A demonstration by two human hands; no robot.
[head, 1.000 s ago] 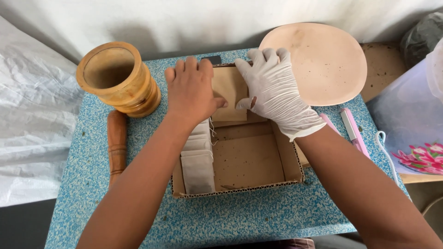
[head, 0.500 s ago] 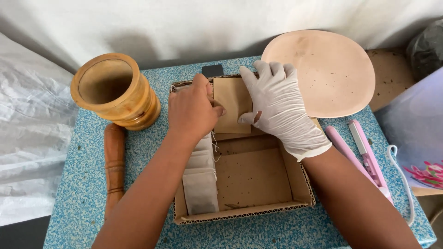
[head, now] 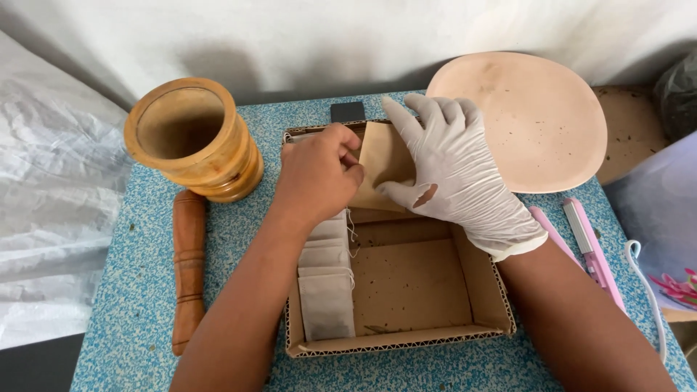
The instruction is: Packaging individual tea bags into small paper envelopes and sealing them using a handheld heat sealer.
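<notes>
Nearest the wrists, a row of pale sachets [head: 325, 290] lines the cardboard box [head: 406, 341], and beyond them the bare left hand [head: 319, 174] pinches a brown paper packet [head: 381, 156] while the gloved right hand [head: 454, 170] lies fingers-spread against it, pink plate [head: 537, 116] just past the fingertips.

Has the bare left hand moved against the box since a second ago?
Yes. The left hand has drawn back from the box's far rim toward the person and curled into a pinch on the brown packet; a second ago it lay flat over that rim.
</notes>
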